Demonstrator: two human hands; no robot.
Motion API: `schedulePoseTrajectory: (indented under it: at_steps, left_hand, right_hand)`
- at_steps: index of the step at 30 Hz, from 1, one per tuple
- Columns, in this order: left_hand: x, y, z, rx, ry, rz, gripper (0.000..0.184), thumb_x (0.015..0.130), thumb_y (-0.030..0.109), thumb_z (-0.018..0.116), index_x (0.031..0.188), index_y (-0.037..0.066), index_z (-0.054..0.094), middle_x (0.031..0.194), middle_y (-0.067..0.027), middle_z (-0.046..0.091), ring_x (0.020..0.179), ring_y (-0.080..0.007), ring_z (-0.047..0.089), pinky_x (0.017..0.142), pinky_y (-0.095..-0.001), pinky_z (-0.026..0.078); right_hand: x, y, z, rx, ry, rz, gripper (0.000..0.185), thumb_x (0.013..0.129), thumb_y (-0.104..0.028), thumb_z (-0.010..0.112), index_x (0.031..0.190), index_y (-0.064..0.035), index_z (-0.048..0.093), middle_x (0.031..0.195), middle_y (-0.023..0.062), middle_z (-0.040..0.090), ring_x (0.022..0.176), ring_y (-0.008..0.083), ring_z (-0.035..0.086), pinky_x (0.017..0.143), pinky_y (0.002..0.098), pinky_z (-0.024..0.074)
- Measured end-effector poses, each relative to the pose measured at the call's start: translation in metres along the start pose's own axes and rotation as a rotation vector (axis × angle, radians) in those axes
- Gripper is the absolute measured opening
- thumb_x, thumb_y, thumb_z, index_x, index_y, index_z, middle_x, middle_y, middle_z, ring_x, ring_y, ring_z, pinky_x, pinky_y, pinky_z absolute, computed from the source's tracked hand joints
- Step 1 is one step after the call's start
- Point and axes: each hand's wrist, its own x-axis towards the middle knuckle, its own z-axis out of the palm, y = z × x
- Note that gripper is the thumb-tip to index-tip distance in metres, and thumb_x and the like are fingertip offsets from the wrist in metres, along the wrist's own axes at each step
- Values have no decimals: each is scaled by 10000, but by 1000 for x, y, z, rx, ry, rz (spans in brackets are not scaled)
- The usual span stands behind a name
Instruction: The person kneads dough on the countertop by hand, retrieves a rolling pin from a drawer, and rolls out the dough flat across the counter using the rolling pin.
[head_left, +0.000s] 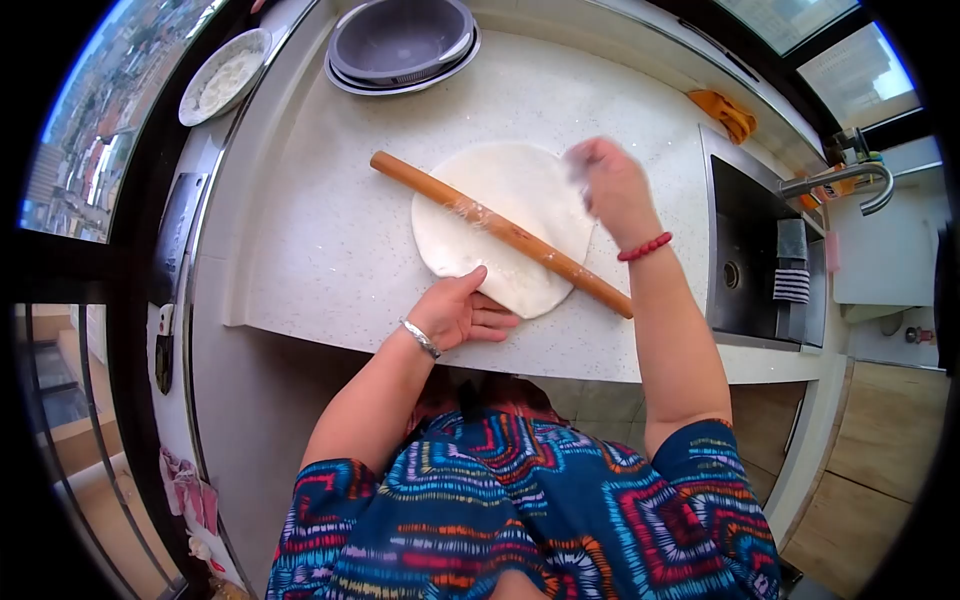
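A large, flat, roughly round sheet of dough (505, 170) lies on the pale speckled counter. Across it, slanting from upper left to lower right, rests a wooden rolling pin (500, 230) dusted with flour at its middle. My left hand (457, 312), with a silver bracelet at the wrist, is at the dough's near edge. Its fingers are stretched out and the thumb lies by the rim. Over the dough's right edge is my right hand (612, 190), a red bead bracelet below it. Motion smears its fingers, so whether they hold anything is unclear. Neither hand touches the rolling pin.
Stacked grey bowls (400, 45) stand at the counter's back left. A bowl of white flour (225, 85) is on the left ledge, with a cleaver (178, 235) nearer me. To the right is a sink (745, 240) with a faucet (875, 190). An orange cloth (725, 115) lies behind it.
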Motion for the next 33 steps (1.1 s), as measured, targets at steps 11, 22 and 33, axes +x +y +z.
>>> schedulePoseTrajectory:
  at_steps: [11, 22, 33]
  left_hand:
    - [32, 67, 58, 915, 401, 381, 471, 934, 371, 491, 686, 0, 643, 603, -80, 657, 465, -148, 602, 466, -259, 499]
    - [39, 62, 31, 2271, 354, 853, 560, 807, 348, 622, 1283, 80, 500, 1325, -97, 497, 1286, -240, 413, 1083, -448, 273]
    - [-14, -6, 23, 2056, 284, 1057, 617, 616, 198, 763, 1173, 65, 531, 1210, -134, 524, 1154, -332, 482, 1023, -484, 328]
  right_hand:
    - [-12, 43, 1, -148, 211, -223, 393, 835, -47, 513, 1225, -2, 533, 1205, 155, 599, 1140, 235, 556, 975, 312, 419]
    - [-38, 89, 38, -875, 139, -502, 488, 703, -180, 721, 1154, -88, 558, 988, 119, 591, 924, 284, 573, 769, 398, 477]
    - [-100, 105, 41, -858, -19, -660, 379, 798, -123, 528, 1173, -148, 579, 838, 65, 515, 759, 240, 529, 629, 369, 456]
